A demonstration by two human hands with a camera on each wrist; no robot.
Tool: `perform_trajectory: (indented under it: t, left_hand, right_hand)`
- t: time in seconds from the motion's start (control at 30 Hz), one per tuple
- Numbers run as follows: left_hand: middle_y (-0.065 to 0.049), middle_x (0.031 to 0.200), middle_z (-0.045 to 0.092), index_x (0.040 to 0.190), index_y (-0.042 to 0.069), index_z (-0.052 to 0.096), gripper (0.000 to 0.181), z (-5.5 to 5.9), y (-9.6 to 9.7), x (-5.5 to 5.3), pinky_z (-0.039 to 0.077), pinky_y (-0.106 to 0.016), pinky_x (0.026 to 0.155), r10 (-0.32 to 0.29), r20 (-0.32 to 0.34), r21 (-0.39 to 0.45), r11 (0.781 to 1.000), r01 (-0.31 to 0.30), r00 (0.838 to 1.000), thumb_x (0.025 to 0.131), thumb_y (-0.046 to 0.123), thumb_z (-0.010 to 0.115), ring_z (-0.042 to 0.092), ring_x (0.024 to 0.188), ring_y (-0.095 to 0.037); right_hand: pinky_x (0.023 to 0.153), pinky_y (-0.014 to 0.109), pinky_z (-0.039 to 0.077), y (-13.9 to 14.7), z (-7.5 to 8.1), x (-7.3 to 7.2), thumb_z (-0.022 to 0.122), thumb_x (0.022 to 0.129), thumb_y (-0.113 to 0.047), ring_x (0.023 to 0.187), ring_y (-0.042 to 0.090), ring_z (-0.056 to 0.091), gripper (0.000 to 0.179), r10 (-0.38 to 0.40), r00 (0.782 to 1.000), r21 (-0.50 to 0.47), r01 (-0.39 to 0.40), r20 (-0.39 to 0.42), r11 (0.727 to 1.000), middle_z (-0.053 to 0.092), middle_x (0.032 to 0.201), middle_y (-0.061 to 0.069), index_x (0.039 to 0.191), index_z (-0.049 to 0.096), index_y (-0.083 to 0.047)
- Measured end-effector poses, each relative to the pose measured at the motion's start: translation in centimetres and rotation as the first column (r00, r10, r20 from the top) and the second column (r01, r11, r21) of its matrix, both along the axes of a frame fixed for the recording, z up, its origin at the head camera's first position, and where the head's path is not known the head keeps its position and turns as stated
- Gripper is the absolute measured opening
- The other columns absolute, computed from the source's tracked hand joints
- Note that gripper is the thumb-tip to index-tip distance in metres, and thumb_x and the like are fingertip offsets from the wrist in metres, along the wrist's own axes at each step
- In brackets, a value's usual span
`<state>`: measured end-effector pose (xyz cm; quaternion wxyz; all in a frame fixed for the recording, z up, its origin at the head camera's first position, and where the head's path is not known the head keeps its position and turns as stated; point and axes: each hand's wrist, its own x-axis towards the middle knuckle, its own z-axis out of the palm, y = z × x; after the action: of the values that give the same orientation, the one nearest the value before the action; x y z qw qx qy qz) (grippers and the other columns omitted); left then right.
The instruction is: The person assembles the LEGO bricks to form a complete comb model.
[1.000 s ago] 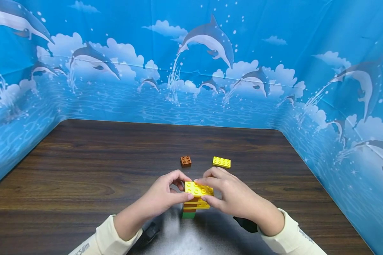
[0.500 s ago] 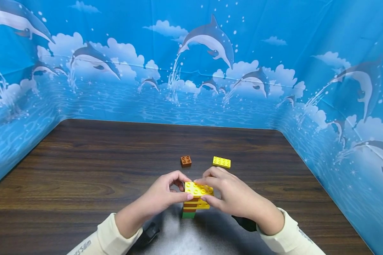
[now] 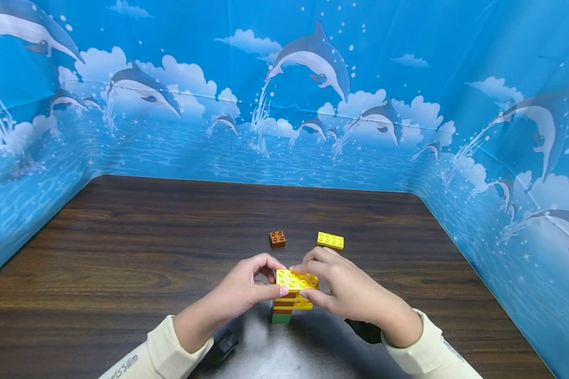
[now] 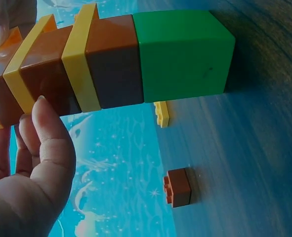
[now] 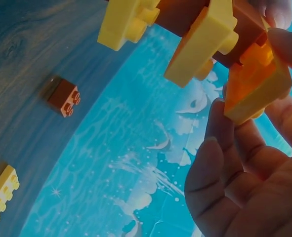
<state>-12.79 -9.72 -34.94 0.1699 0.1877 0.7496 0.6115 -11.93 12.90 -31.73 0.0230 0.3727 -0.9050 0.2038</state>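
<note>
A tower of toy building bricks stands upright in front of me, with a green block [image 4: 185,57] at its base and brown bricks [image 4: 113,61] alternating with thin yellow ones above. On top lies a yellow eight-stud brick [image 3: 296,282], its right part jutting out past the brown brick below. My left hand [image 3: 246,284] pinches the tower's upper left end, thumb in front and fingers behind. From the other side, my right hand [image 3: 346,287] holds the top yellow brick's overhanging end between thumb and fingers. In the right wrist view, the hollow underside [image 5: 257,74] of that end shows.
Behind the tower on the dark wooden table [image 3: 147,237] lie a loose brown four-stud brick [image 3: 277,239] and, to its right, a loose yellow eight-stud brick [image 3: 330,240]. A blue dolphin-print curtain [image 3: 284,105] encloses the table's back and sides.
</note>
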Motion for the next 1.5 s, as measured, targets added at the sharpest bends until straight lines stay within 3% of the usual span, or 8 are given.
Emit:
perform_trajectory:
  t: [0.17, 0.4, 0.53, 0.73, 0.9, 1.1, 1.27, 1.5]
  left_hand:
    - [-0.011, 0.097, 0.053, 0.114, 0.000, 0.056, 0.036, 0.1, -0.1, -0.1, 0.042, -0.029, 0.062, -0.023, 0.001, 0.004, 1.000, 0.023, 1.000, 0.086, 0.016, 0.072, 0.050, 0.083, -0.023]
    - [-0.013, 0.110, 0.055, 0.119, -0.003, 0.053, 0.040, 0.3, -1.3, -1.2, 0.048, -0.037, 0.081, -0.111, -0.016, 0.027, 0.993, 0.111, 0.994, 0.089, 0.019, 0.067, 0.052, 0.095, -0.025]
    - [-0.015, 0.122, 0.054, 0.124, -0.003, 0.050, 0.043, 0.4, -1.9, -2.6, 0.049, -0.042, 0.089, -0.051, 0.037, 0.050, 0.998, 0.049, 0.998, 0.092, 0.023, 0.063, 0.054, 0.105, -0.028]
    - [-0.015, 0.122, 0.052, 0.126, -0.005, 0.047, 0.041, -0.1, -1.9, -5.4, 0.044, -0.048, 0.096, 0.093, 0.105, 0.088, 0.991, -0.102, 0.990, 0.095, 0.020, 0.058, 0.051, 0.108, -0.029]
    - [-0.014, 0.124, 0.051, 0.126, -0.003, 0.048, 0.039, -0.7, -1.1, -7.7, 0.042, -0.049, 0.098, 0.175, 0.171, 0.080, 0.978, -0.190, 0.970, 0.097, 0.021, 0.056, 0.048, 0.114, -0.035]
    - [-0.013, 0.126, 0.051, 0.126, -0.001, 0.049, 0.038, -1.4, -0.5, -9.7, 0.044, -0.047, 0.097, 0.276, 0.230, 0.066, 0.952, -0.298, 0.933, 0.095, 0.019, 0.059, 0.046, 0.120, -0.038]
    - [-0.015, 0.130, 0.050, 0.128, 0.000, 0.050, 0.041, -2.1, 0.0, -11.2, 0.047, -0.042, 0.094, 0.343, 0.242, -0.011, 0.936, -0.351, 0.908, 0.093, 0.019, 0.062, 0.048, 0.120, -0.035]
    - [-0.018, 0.126, 0.053, 0.129, -0.001, 0.050, 0.042, -3.0, 1.2, -12.6, 0.047, -0.042, 0.093, 0.382, 0.201, -0.101, 0.924, -0.369, 0.902, 0.091, 0.014, 0.064, 0.051, 0.117, -0.033]
  right_hand:
    - [0.080, 0.029, 0.048, 0.0, 0.2, -0.1, 0.073, 0.086, -0.017, 0.091, 0.008, 0.050, 0.034, 0.005, 1.000, -0.005, -0.005, 0.029, 1.000, 0.053, 0.102, -0.008, 0.119, 0.067, -0.016]
    - [0.079, 0.028, 0.047, -0.1, 0.5, -0.1, 0.072, 0.087, -0.016, 0.090, 0.007, 0.050, 0.032, 0.013, 0.999, 0.004, -0.013, 0.045, 1.000, 0.053, 0.100, -0.008, 0.118, 0.067, -0.016]
    - [0.078, 0.028, 0.047, -0.2, 0.8, 0.0, 0.071, 0.087, -0.016, 0.089, 0.007, 0.050, 0.032, 0.013, 0.999, 0.025, -0.015, 0.041, 1.000, 0.054, 0.100, -0.008, 0.119, 0.067, -0.016]
    - [0.079, 0.029, 0.047, -0.2, 0.9, 0.0, 0.071, 0.087, -0.017, 0.090, 0.007, 0.050, 0.033, 0.016, 0.999, 0.037, -0.017, 0.034, 0.999, 0.054, 0.101, -0.008, 0.120, 0.067, -0.017]
    - [0.079, 0.029, 0.047, -0.1, 0.7, 0.1, 0.071, 0.087, -0.019, 0.090, 0.007, 0.050, 0.034, 0.005, 0.999, 0.037, -0.006, 0.039, 0.999, 0.053, 0.100, -0.008, 0.121, 0.067, -0.017]
    - [0.081, 0.030, 0.048, -0.2, 0.5, 0.0, 0.071, 0.087, -0.020, 0.091, 0.007, 0.051, 0.034, -0.005, 0.999, 0.036, 0.004, 0.037, 0.999, 0.054, 0.102, -0.008, 0.121, 0.067, -0.017]
    - [0.082, 0.031, 0.047, -0.2, 0.5, 0.0, 0.071, 0.087, -0.018, 0.092, 0.007, 0.051, 0.034, 0.002, 0.999, 0.034, -0.004, 0.041, 0.999, 0.054, 0.102, -0.008, 0.121, 0.066, -0.017]
    - [0.080, 0.031, 0.047, -0.1, 0.7, 0.0, 0.071, 0.088, -0.019, 0.091, 0.007, 0.050, 0.035, -0.010, 0.999, 0.038, 0.008, 0.047, 0.999, 0.053, 0.103, -0.008, 0.122, 0.066, -0.018]
